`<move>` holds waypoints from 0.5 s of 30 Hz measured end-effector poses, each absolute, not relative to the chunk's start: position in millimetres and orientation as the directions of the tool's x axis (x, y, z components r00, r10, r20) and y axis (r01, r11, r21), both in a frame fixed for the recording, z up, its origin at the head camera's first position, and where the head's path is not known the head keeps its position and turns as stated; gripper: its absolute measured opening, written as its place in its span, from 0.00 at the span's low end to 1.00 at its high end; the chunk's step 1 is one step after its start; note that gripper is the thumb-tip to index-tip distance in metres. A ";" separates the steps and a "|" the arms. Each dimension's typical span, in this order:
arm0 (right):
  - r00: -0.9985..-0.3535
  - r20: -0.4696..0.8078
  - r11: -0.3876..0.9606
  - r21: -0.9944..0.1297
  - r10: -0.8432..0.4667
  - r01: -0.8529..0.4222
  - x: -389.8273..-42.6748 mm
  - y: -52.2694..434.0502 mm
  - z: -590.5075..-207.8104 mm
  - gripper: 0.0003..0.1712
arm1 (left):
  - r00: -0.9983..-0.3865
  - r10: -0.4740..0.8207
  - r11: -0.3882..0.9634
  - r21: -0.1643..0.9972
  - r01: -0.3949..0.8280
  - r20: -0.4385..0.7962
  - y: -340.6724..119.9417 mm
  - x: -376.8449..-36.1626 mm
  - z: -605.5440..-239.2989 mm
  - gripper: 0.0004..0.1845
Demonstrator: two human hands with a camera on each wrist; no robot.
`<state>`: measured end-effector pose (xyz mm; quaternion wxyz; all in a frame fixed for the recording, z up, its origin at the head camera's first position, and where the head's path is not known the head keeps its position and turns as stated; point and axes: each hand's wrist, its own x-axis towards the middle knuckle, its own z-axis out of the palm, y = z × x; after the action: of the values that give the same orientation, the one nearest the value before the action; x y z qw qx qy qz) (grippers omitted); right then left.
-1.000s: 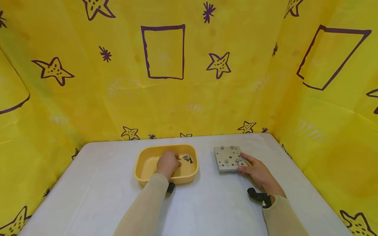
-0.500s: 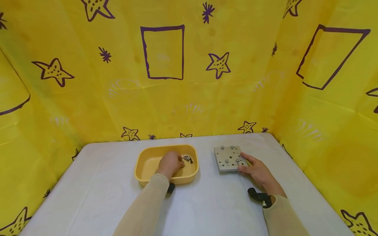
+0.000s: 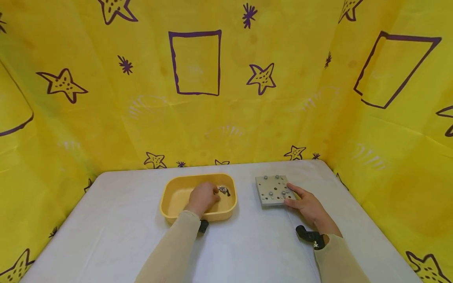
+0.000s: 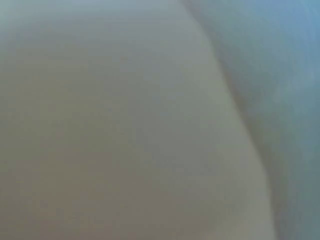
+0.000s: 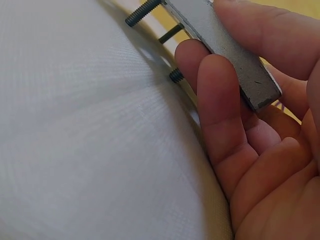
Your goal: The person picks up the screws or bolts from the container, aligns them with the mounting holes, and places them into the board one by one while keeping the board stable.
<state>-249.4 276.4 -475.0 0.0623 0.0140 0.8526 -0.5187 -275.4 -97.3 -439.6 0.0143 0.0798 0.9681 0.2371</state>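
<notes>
My left hand (image 3: 203, 197) reaches down into a yellow tray (image 3: 173, 184), its fingertips beside a small pile of screws (image 3: 223, 190). Whether it pinches a screw cannot be seen from above. The left wrist view shows only blurred sleeve and cloth. My right hand (image 3: 308, 204) grips the right edge of a grey metal plate (image 3: 270, 186) with holes and several screw heads on its top. In the right wrist view, the thumb lies over the plate (image 5: 235, 60), fingers curl underneath, and threaded screw ends (image 5: 144, 12) stick out below it.
A white cloth covers the table (image 3: 244, 251). Yellow fabric walls (image 3: 198, 129) with drawn stars stand close behind and at both sides. The tray sits left of the plate, with a strip of table between them. Black wrist cameras (image 3: 309, 236) are strapped on both wrists.
Inside the tray, my left hand has shifted slightly right toward the pile of screws, and its fingers have drawn closer together. The right hand and plate stay where they were.
</notes>
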 end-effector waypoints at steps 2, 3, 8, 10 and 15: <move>-0.991 -0.128 0.453 -0.886 -0.042 0.095 -249.3 276.4 -474.4 0.54 | -0.984 0.176 0.840 0.521 0.154 0.009 -99.1 -274.8 -439.5 0.11; -0.990 -0.133 0.446 -0.889 -0.044 0.100 -249.1 276.3 -474.0 0.54 | -0.985 0.172 0.818 0.556 0.146 0.004 -99.8 -274.7 -439.5 0.12; -0.988 -0.148 0.418 -0.901 -0.051 0.113 -248.8 274.8 -472.3 0.54 | -0.990 0.140 0.715 0.692 0.101 0.000 -102.5 -274.1 -436.7 0.12; -0.987 -0.149 0.404 -0.908 -0.055 0.114 -249.2 274.1 -472.3 0.53 | -0.991 0.130 0.671 0.736 0.085 -0.005 -103.1 -273.4 -434.9 0.13; -0.986 -0.153 0.403 -0.908 -0.068 0.114 -249.8 270.5 -471.5 0.53 | -0.991 0.117 0.526 0.850 0.006 -0.065 -104.6 -268.8 -429.2 0.17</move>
<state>-249.8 270.5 -471.5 0.0832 0.0136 0.8334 -0.5461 -268.8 -104.6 -429.2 0.0567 0.0353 0.8716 0.4856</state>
